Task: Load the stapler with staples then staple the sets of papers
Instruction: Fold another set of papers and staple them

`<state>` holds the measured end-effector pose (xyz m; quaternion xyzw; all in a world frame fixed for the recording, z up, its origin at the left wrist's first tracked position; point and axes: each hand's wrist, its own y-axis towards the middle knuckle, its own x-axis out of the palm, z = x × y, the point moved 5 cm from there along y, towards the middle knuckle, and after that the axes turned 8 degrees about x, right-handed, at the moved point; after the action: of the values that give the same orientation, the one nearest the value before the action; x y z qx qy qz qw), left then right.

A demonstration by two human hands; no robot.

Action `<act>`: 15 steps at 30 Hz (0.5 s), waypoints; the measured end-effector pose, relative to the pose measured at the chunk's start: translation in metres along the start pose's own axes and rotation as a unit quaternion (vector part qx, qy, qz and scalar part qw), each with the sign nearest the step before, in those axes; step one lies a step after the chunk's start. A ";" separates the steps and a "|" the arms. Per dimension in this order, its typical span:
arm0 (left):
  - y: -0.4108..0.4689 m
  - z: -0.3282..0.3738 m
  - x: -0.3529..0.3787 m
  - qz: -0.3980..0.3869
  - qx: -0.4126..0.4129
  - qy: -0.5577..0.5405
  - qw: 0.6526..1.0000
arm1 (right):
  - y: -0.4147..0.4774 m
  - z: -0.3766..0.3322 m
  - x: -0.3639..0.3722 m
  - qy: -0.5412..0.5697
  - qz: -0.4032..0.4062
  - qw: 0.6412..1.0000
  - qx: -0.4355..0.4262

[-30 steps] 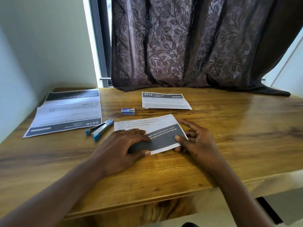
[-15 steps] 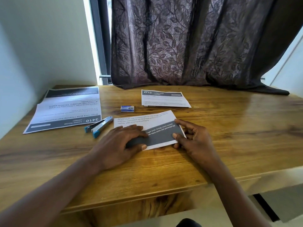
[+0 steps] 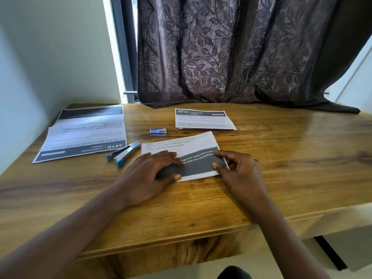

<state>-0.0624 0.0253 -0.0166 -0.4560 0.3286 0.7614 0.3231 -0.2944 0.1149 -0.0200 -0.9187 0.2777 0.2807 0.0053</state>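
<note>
Staple box [image 3: 158, 131], small, blue-and-white card, lay closed just above frame centre; contents not visible. Stapler [image 3: 123, 153] lay left of centre, its two arms splayed in a narrow V, bare metal with blue ends toward the viewer; could not tell whether staples sat in the channel.

Folded paper set [image 3: 181, 150] lay at centre on the counter [image 3: 281, 168], white with a dark grey band bearing white print, a crease running across. Left hand [image 3: 149, 174] rested flat on its left part, fingers [image 3: 167, 156] straight and pressing, thumb at the near edge. Right hand [image 3: 239, 174] had forefinger and thumb tips set on the sheet's right edge, the other fingers loosely curled beside the corner, gripping nothing seen.

Sheet marked 3410 [image 3: 84, 133], creased, lay flat at left, its corner just beside the stapler. Sheet marked 2713 [image 3: 203, 119] lay above centre. Counter was glossy wood with strong grain. Brown curtain [image 3: 231, 53], leaf-patterned, hung in folds behind, its hem on the counter's far edge
</note>
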 end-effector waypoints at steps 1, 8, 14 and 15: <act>0.000 0.001 0.000 0.000 0.000 0.000 1.000 | -0.001 -0.001 -0.002 -0.053 0.014 0.998 -0.010; 0.007 -0.002 0.001 -0.056 -0.026 0.027 0.998 | -0.001 -0.007 -0.002 -0.200 -0.010 0.979 -0.022; 0.026 -0.004 -0.007 -0.165 -0.035 0.098 0.981 | 0.008 -0.007 -0.002 -0.271 -0.040 0.962 -0.013; 0.032 -0.006 -0.009 -0.184 -0.028 0.109 0.976 | 0.010 -0.007 -0.002 -0.276 -0.050 0.960 -0.019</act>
<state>-0.0816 0.0003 -0.0040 -0.5975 0.2506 0.6436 0.4073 -0.2970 0.1063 -0.0117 -0.8182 0.2133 0.5282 0.0785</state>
